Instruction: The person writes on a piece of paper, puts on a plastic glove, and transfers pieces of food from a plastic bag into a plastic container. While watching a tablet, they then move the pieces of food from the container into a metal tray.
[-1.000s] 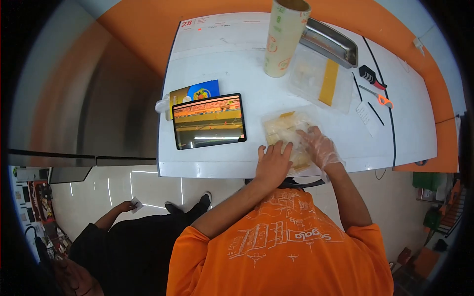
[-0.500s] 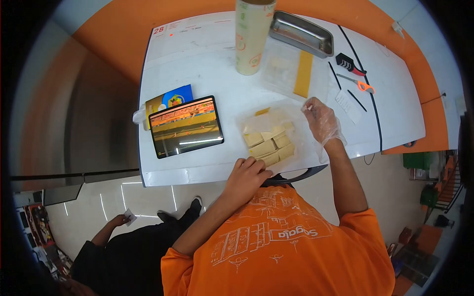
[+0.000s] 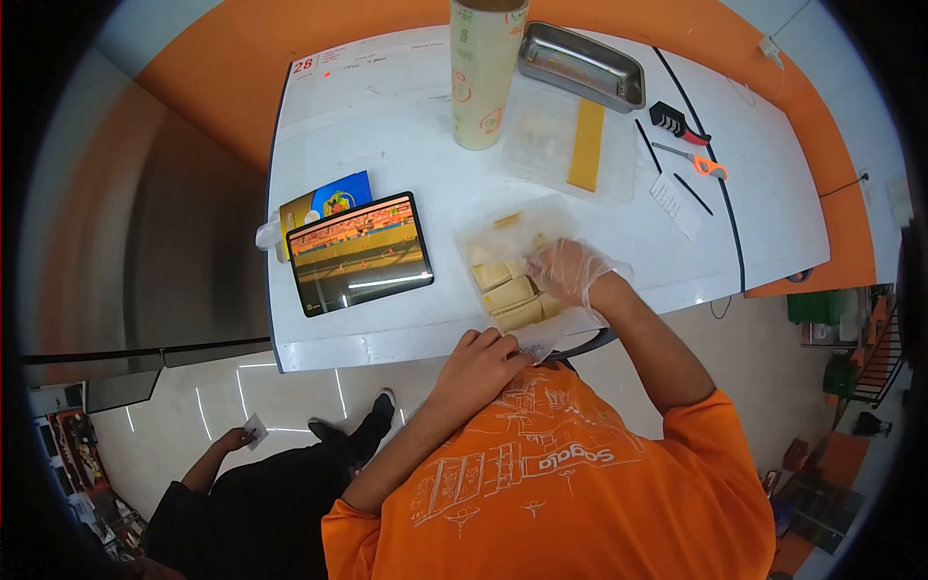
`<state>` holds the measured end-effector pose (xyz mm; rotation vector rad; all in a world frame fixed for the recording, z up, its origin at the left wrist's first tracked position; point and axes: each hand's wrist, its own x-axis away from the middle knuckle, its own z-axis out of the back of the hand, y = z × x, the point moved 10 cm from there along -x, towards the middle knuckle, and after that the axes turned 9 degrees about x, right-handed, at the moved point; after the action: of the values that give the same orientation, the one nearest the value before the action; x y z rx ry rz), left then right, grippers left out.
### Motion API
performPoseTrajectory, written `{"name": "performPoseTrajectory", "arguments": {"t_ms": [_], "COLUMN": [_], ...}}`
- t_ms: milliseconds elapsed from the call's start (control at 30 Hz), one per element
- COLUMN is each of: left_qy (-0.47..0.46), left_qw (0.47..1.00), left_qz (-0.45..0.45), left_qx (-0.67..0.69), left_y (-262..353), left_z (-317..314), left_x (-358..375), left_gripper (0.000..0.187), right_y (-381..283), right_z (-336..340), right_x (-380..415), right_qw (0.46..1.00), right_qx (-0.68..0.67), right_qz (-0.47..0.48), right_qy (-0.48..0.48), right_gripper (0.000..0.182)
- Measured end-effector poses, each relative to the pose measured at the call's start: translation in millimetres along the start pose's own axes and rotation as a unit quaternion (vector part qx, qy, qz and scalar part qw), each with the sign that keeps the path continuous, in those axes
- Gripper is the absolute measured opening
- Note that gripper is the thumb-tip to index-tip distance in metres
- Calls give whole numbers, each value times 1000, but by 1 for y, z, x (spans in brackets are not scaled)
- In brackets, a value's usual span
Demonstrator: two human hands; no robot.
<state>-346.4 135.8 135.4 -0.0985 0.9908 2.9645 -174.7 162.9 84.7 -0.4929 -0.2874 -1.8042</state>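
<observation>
A clear plastic container [image 3: 466,253] near the table's front edge holds several cream-coloured, rectangular folded pieces [image 3: 509,292]. My right hand [image 3: 572,269], in a loose clear plastic glove, reaches into the container's right side. Its fingers are bent down among the pieces, and their tips are partly hidden. At the container's near edge rests my bare left hand [image 3: 483,363], fingers curled against the rim. Crumpled clear plastic [image 3: 543,338] lies between the two hands.
Left of the container lies a tablet [image 3: 362,254] over a blue and yellow packet [image 3: 340,196]. Behind stand a tall roll [image 3: 483,82], a lidded clear box [image 3: 539,145] and a metal tray [image 3: 580,68]. Scissors [image 3: 708,166] and a knife sharpener [image 3: 677,123] lie right. Another person's hand [image 3: 234,440] holds paper.
My right hand has moved left and down from beside the container onto the pieces inside it. My left hand stays at the near edge.
</observation>
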Motion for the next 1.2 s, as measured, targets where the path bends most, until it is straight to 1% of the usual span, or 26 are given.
{"name": "performPoseTrajectory", "arguments": {"t_ms": [33,67,100,133,167,200,233,300,333,400,433,500,533,600,633,700,733,800,833,900,933,1000,1033,1100,1133,1200], "left_qy": [2,4,5,8,12,12,13,16,13,12,12,11,10,10,10,12,2,-9,-7,-4,-4,-3,11,28,23,19], "left_qw": [1000,1000,1000,1000,1000,1000,1000,1000,1000,1000,1000,1000,1000,1000,1000,1000,1000,999,999,998,998,998,998,997,997,997], "left_qz": [3,7,10,8,5,5,7,9,12,11,12,6,9,9,12,17,30,44,46,51,52,57,54,55,56,70], "left_qx": [5,11,11,11,11,10,13,15,13,11,4,-1,-5,-10,-9,-8,5,19,20,22,19,18,28,37,37,35], "left_y": [0,-1,-1,0,0,1,1,2,1,1,0,2,2,2,2,2,1,-1,-1,-2,-3,-5,-5,-5,-5,-8], "left_z": [-1,-2,-2,-1,0,0,-1,0,-1,-3,-5,-6,-6,-5,-5,-1,-1,0,2,3,3,3,6,10,10,10], "left_x": [1,1,1,1,1,1,1,2,2,2,2,2,1,1,2,3,3,5,5,7,8,10,10,10,10,12], "left_gripper": [31,31,31,31,30,30,28,26,26,27,29,33,33,32,32,31,31,31,31,32,31,30,30,31,31,31], "right_y": [6,5,5,3,3,5,2,-16,-17,-17,-20,-41,-42,-44,-41,-45,-42,-36,-34,-24,-23,-18,-22,-11,-8,-7], "right_z": [-13,6,22,26,8,-14,-7,6,1,-9,-3,-8,-8,-4,-2,3,6,11,8,2,3,1,8,13,7,-6], "right_x": [-6,-5,7,2,-21,-33,-31,-23,-27,-36,-38,-42,-43,-43,-44,-44,-46,-48,-49,-52,-49,-43,-36,-24,-24,-24], "right_qw": [1000,987,950,950,983,994,994,989,988,989,989,975,976,976,976,967,967,975,975,982,982,981,981,982,982,984], "right_qx": [1,-12,-26,-27,32,91,92,94,95,64,66,147,147,152,153,152,153,99,100,83,84,98,97,138,138,80], "right_qz": [2,46,89,90,69,47,47,107,109,121,117,165,159,157,155,203,203,197,198,168,170,165,168,94,100,149], "right_qy": [1,152,297,297,169,39,40,45,46,56,57,-29,-29,7,8,17,18,6,6,13,12,-9,-10,-86,-85,-53], "right_gripper": [29,30,32,32,35,39,39,41,41,48,48,49,49,39,39,36,36,48,48,32,32,37,37,47,47,62]}}
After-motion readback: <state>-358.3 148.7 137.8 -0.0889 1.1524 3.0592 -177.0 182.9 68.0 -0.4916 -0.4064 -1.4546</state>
